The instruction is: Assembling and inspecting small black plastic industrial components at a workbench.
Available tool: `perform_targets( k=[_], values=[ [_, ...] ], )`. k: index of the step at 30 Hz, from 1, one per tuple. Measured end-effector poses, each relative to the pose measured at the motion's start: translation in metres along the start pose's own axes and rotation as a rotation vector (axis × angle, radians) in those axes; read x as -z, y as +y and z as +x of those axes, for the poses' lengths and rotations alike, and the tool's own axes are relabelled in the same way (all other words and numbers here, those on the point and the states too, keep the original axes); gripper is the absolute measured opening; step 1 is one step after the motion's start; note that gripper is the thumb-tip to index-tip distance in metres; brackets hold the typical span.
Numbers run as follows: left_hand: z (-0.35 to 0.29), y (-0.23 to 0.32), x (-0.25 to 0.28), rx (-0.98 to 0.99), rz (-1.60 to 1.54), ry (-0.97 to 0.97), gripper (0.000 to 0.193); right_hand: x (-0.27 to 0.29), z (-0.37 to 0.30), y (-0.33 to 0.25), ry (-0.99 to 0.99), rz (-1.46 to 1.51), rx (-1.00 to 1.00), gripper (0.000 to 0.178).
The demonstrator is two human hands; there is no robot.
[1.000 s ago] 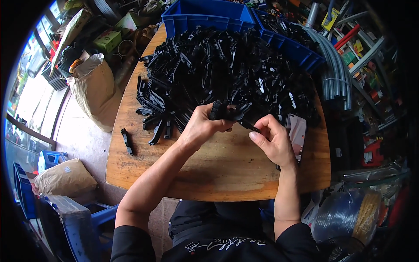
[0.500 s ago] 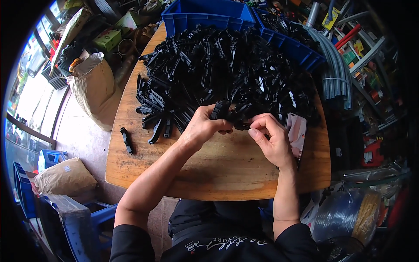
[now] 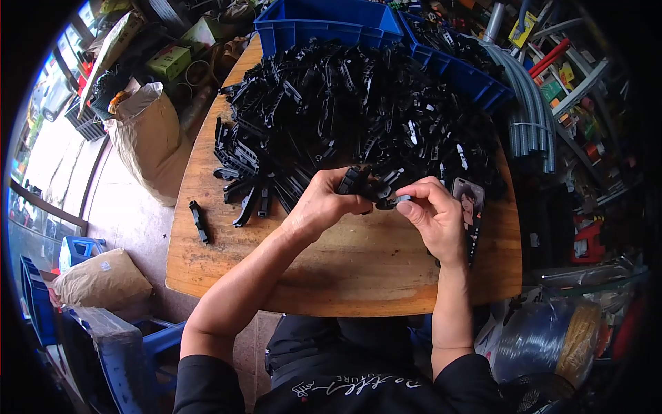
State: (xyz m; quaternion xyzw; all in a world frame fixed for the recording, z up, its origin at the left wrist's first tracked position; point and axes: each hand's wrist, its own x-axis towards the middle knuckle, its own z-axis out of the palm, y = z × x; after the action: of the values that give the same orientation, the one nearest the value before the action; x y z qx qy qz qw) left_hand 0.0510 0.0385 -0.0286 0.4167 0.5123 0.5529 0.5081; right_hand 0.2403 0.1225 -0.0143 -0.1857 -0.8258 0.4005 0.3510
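Observation:
My left hand [image 3: 327, 203] is closed around a black plastic part [image 3: 353, 181] above the wooden table. Close beside it, my right hand [image 3: 436, 217] pinches a small dark piece [image 3: 394, 201] between thumb and forefinger; its exact kind is too small to tell. The two pieces meet or nearly meet between my hands. Beyond my hands a large heap of black plastic parts [image 3: 303, 103] covers the far part of the table. One separate black part [image 3: 199, 222] lies near the table's left edge.
A phone [image 3: 472, 200] lies just right of my right hand on the wooden table [image 3: 331, 276]. Blue crates [image 3: 331, 34] stand behind the heap, one holding more black parts. A paper sack [image 3: 148, 138] stands left of the table; grey hoses [image 3: 531, 117] hang at right.
My right hand has turned slightly and the small piece in its fingers shows more. The black part in my left hand has tilted a little. The phone's screen picture differs.

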Motion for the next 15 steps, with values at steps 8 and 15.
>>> perform_targets(
  k=[8,15],
  values=[
    [-0.005,0.004,-0.004,-0.011,-0.031,-0.106,0.027,-0.004,-0.002,0.003,0.056,0.063,-0.014,0.017],
    [-0.009,0.005,-0.014,-0.251,0.441,0.001,0.026,-0.013,-0.004,0.006,0.111,0.124,-0.037,0.016]
  ],
)
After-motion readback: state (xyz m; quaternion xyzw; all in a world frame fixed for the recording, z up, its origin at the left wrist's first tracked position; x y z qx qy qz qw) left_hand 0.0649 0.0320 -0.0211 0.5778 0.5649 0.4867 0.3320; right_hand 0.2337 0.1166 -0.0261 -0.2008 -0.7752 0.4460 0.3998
